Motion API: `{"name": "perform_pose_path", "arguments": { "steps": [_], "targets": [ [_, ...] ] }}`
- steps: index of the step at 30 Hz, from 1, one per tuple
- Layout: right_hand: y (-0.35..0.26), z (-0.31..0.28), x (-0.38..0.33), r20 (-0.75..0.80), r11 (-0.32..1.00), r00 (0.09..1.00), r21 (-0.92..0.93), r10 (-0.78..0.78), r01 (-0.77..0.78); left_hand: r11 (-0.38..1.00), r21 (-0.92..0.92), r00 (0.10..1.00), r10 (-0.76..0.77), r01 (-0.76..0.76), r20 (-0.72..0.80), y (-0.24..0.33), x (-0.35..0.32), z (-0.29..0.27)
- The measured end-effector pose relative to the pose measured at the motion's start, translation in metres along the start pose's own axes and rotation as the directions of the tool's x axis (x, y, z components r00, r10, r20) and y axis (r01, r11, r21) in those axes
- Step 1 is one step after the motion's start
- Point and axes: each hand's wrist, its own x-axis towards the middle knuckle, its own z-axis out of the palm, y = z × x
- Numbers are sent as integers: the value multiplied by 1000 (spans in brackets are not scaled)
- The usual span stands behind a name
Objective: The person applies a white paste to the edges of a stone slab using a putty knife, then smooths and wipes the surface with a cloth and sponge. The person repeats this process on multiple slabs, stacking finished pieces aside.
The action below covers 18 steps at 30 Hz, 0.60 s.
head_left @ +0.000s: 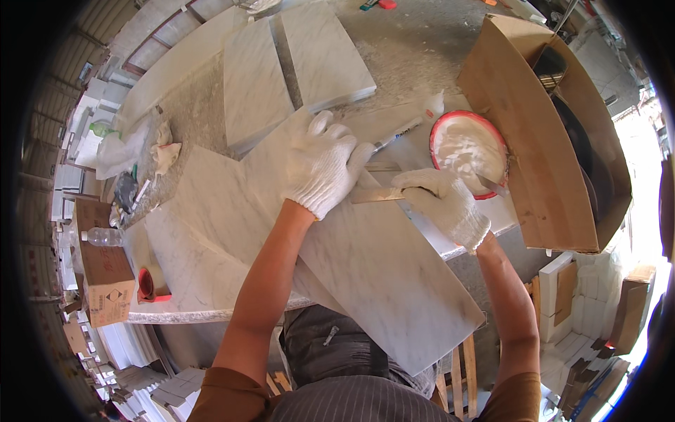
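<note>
A long white marble tile [408, 281] with grey veins slants across the table, its near end overhanging the front edge towards my lap. My left hand [323, 165], in a white knitted glove, lies over its far part with fingers curled at its right edge. My right hand [443, 200], gloved alike, is closed on a thin flat scraper [376, 195]. The scraper's blade points left, close to the tile's right edge; whether it touches cannot be made out. Beyond lies a paint marker [397, 135]. At the right a red-rimmed tub [434, 144] holds white paste, with another metal blade [491, 185] in it.
More marble tiles [327, 53] lie at the back and left. An open cardboard box [534, 141] stands beside the tub; a small white bottle [434, 104] is behind it. Leftward are a red tape roll [145, 283], a plastic bottle [103, 237] and a carton [105, 285].
</note>
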Motion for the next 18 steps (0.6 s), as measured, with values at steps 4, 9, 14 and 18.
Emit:
{"name": "perform_pose_path", "arguments": {
  "steps": [4,9,14,18],
  "targets": [
    [-6,1,3,6,936,960,-219,-281,276,1000,-13,999,16,-17,-47,0,1,0],
    [6,2,-1,-28,966,986,-206,-166,157,999,22,995,44,-42,-92,-1,2,2],
    [6,0,4,9,931,965,-261,-261,254,999,6,992,49,-49,-119,-1,2,4],
    [2,3,3,7,940,974,-262,-225,219,998,15,993,59,-57,-100,-3,2,4]
  ]
}}
